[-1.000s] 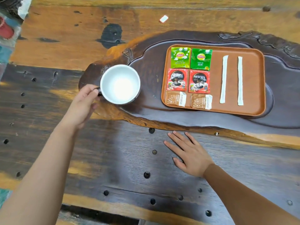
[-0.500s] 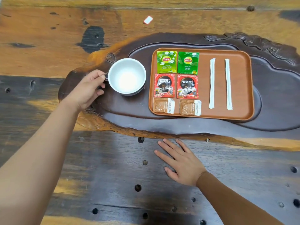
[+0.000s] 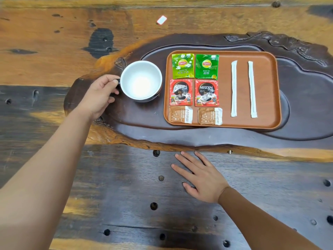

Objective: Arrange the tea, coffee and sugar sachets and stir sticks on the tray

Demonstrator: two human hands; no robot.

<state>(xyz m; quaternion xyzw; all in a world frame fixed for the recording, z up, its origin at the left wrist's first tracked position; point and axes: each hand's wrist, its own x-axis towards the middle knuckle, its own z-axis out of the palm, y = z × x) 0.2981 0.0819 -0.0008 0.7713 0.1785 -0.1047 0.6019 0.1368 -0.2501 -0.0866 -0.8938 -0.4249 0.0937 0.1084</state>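
I see the table [image 3: 45,51] filling the frame, worn planks in orange and dark brown, dotted with round holes across the lower half. On it, from centre to right edge, lies the slab [image 3: 306,98], a dark carved tea board with a sunken basin. In that basin, right of centre, sits the tray [image 3: 268,91], brown and rounded at the corners.

My left hand [image 3: 100,98] comes in from the lower left and holds the cup [image 3: 141,81] by its handle, fingers curled around it; the handle itself is mostly hidden, so I can't tell exactly how they grip. The cup is white inside, empty, upright, and stands on the slab just left of the tray without touching it. My right hand [image 3: 200,179] lies flat and spread on the table at lower centre, holding nothing, just below the slab's near edge.

On the tray's left half the sachets form two columns of three. At the top are the two green tea sachets [image 3: 183,65], side by side. Below them are the two red coffee sachets [image 3: 181,92]. Along the near rim are the two brown sugar sachets [image 3: 180,114]. On the right half two white wrapped sticks [image 3: 234,88] lie roughly parallel, apart from each other, running top to bottom.

A small white scrap [image 3: 161,20] lies on the table at upper centre, well apart from the slab.
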